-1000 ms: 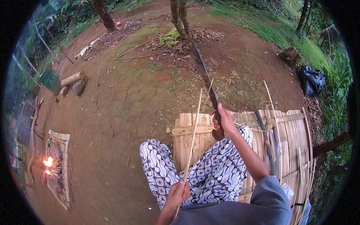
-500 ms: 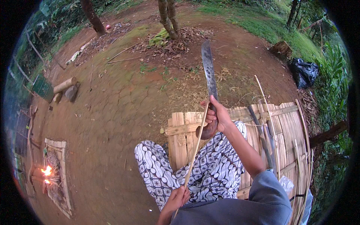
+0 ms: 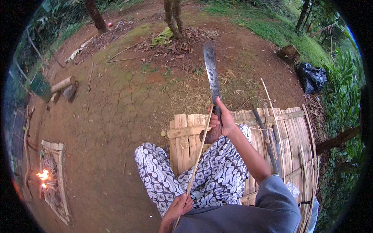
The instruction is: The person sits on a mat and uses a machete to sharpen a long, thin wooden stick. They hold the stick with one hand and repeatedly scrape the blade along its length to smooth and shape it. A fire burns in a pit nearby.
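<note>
My right hand (image 3: 224, 120) is wrapped around the dark, hooked wooden handle of a machete (image 3: 211, 72). Its broad, spotted steel blade points up and away from me, over the ground. A long, thin bamboo strip (image 3: 197, 161) slants from my lap to the machete handle. The strip's upper end lies at the fingers of my right hand, close to the base of the blade. Low at my waist, my left hand (image 3: 180, 206) is closed around the strip's lower part. My crossed legs in patterned trousers (image 3: 155, 167) lie beneath the strip.
I sit on a bamboo-slat platform (image 3: 182, 151). Several strips and a dark pole (image 3: 266, 136) lie on its right side. A small fire (image 3: 43, 175) burns inside a frame at the left. Beyond are a tree trunk (image 3: 173, 17), a stump (image 3: 288, 53) and a black bag (image 3: 312, 77).
The whole scene has shifted slightly left in the picture. Both hands keep their hold, and the machete and strip stay in nearly the same position relative to each other.
</note>
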The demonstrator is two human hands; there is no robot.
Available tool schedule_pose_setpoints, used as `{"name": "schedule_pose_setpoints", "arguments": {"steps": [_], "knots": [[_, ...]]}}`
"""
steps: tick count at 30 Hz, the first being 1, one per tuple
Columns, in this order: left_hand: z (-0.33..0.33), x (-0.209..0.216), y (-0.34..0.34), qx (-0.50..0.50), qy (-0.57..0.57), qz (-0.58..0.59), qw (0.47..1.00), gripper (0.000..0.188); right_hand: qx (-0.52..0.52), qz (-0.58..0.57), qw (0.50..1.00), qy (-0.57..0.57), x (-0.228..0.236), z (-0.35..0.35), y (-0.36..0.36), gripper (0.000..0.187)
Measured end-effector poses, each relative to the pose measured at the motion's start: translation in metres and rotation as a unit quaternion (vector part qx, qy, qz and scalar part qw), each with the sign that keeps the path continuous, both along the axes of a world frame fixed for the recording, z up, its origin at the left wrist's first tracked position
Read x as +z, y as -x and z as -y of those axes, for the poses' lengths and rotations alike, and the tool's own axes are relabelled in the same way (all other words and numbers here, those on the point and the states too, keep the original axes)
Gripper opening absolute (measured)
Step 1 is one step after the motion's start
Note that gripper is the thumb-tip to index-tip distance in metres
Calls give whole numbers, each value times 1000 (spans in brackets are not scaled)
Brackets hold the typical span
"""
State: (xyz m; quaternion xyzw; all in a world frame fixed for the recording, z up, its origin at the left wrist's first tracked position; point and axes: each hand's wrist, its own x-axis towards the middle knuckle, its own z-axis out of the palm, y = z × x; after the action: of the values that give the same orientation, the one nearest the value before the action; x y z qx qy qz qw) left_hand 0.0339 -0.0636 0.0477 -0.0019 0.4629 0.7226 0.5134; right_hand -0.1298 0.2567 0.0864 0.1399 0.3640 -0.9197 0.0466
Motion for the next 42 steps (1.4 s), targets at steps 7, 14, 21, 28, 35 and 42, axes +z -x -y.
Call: {"name": "schedule_pose_setpoints", "arguments": {"steps": [7,14,21,28,35,42], "knots": [[8,-4,0,-3,-37,29,999,42,27,-2,998,-54,0,-1,3,59],[8,-5,3,2,-20,63,998,45,-26,-9,989,-142,-11,6,12,59],[16,-6,-4,-41,-32,105,993,47,-72,-48,981,-174,-19,-2,15,55],[21,-13,0,-34,-68,132,988,41,-120,-60,974,-182,-8,-13,18,41],[22,-17,7,-26,-10,39,999,40,-198,-72,941,-264,-5,-20,17,30],[25,-33,13,-17,-6,8,1000,40,-237,-66,905,-347,-1,-26,21,28]]}}
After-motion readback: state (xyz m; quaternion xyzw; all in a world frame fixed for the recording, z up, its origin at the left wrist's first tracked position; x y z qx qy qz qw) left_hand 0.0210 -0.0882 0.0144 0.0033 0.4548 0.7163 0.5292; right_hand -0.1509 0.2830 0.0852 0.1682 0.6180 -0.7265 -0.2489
